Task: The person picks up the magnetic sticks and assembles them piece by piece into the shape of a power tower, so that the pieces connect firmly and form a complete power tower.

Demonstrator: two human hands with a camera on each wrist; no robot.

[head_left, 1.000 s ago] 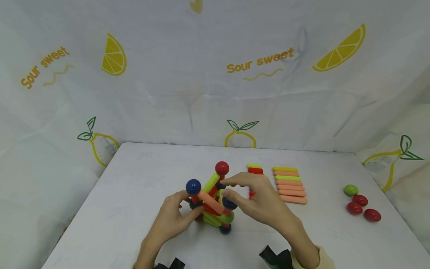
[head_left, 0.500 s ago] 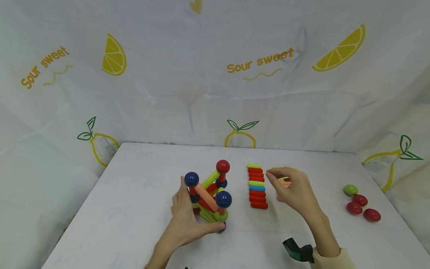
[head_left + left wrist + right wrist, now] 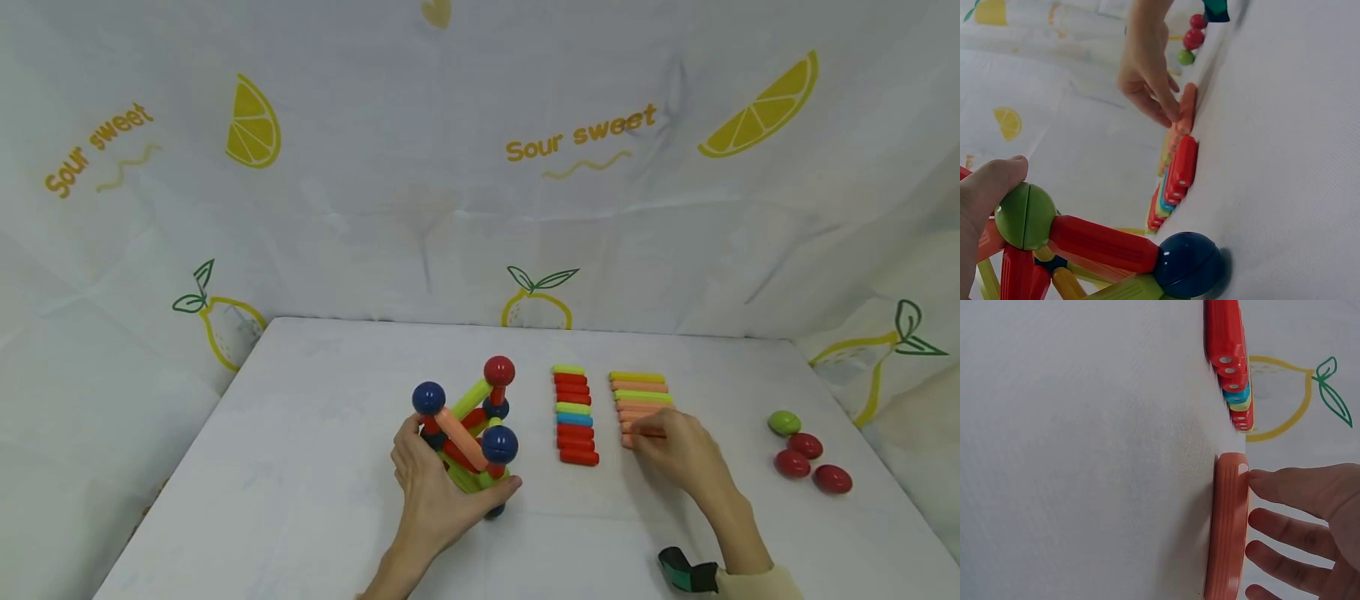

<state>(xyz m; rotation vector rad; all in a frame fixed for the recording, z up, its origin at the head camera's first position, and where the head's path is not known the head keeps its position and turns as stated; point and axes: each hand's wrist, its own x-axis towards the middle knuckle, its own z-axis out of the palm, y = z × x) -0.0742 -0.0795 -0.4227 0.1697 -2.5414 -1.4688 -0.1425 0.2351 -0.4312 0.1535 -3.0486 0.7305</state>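
In the head view my left hand (image 3: 442, 504) holds a magnetic stick-and-ball structure (image 3: 463, 442), fingers at its left side and thumb at its near right. Its sticks are orange, red and yellow-green, with blue and red balls on top. In the left wrist view the thumb lies against a green ball (image 3: 1025, 215), and a blue ball (image 3: 1188, 264) is at the table surface. My right hand (image 3: 686, 454) is at the near end of the long-stick row, fingertips by the nearest orange stick (image 3: 1230, 528). Its thumb is at that stick's end; the fingers are not curled round it.
A column of short sticks, mostly red (image 3: 577, 458), lies between the structure and the long sticks (image 3: 637, 378). To the right are a green ball (image 3: 784, 422) and several red balls (image 3: 832, 479). A white printed cloth (image 3: 375, 208) hangs behind the table.
My right hand has left the structure and moved right, then down to the near end of the long orange sticks. The left hand has shifted to a wider hold around the structure.
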